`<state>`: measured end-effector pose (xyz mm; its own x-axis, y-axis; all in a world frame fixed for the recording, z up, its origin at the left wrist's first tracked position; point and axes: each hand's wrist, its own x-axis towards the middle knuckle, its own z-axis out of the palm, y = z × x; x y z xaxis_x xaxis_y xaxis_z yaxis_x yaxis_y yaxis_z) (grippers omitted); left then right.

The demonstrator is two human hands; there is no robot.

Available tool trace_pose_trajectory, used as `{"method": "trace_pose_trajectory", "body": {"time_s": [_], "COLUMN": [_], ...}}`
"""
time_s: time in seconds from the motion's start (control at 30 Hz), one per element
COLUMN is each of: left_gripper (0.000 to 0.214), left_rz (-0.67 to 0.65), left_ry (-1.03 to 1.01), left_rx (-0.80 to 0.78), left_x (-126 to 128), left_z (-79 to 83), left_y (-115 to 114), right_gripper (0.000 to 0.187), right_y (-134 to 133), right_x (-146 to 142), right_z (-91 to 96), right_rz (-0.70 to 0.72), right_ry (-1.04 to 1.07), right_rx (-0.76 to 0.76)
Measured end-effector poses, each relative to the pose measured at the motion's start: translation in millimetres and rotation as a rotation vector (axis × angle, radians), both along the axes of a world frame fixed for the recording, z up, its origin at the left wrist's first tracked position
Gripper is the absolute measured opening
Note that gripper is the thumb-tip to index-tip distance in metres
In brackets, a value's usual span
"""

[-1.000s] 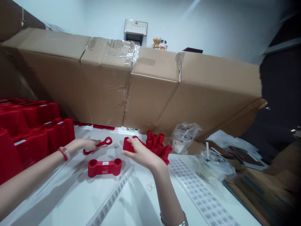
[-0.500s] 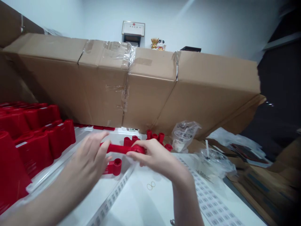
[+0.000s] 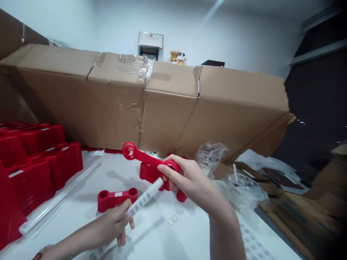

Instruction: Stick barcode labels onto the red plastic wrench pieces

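My right hand (image 3: 188,175) grips a red plastic link-shaped part (image 3: 148,158) by one ring end, holding it above the table. Its other ring end points up and left. In my left hand (image 3: 112,222), a narrow strip of printed labels (image 3: 146,196) is pinched between thumb and fingers, slanting up to the right below the part. Behind my left fingers a similar red part (image 3: 116,200) with a white label stands on the white table (image 3: 154,236). Several more red parts (image 3: 148,173) stand behind my right hand, partly hidden.
Rows of labelled red parts (image 3: 40,169) fill the left side, beside a clear plastic strip (image 3: 62,198). Cardboard (image 3: 173,115) walls off the back. Plastic bags with cups (image 3: 210,155) stand at right, near a label sheet (image 3: 255,242). Two rubber bands (image 3: 172,220) lie in front.
My left hand has left the red part, moved down and toward me, and now holds the label strip. My right hand has turned the part so its free end tilts up.
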<state>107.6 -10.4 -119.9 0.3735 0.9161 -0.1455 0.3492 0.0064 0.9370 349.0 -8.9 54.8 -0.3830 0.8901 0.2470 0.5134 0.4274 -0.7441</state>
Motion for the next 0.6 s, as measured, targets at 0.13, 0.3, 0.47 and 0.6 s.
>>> {"method": "trace_pose_trajectory", "body": {"time_s": [0.13, 0.3, 0.47, 0.6], "left_gripper": [0.05, 0.05, 0.057, 0.045], "left_rz": [0.01, 0.085, 0.07, 0.071], "left_ry": [-0.231, -0.414, -0.484, -0.494], "left_rx": [-0.048, 0.0, 0.047, 0.112], "left_x": [-5, -9, -6, -6], "left_z": [42.1, 84.8, 93.3, 94.8], "left_y": [3, 0, -11, -20], "right_gripper": [0.039, 0.033, 0.023, 0.025], "right_y": [-2, 8, 15, 17], "right_x": [-2, -13, -39, -57], "right_z": [2.8, -4.1, -16.7, -23.8], "right_rz": [0.074, 0.249, 0.436, 0.477], "right_ry": [0.105, 0.21, 0.225, 0.247], "right_rx": [0.004, -0.091, -0.247, -0.287]}}
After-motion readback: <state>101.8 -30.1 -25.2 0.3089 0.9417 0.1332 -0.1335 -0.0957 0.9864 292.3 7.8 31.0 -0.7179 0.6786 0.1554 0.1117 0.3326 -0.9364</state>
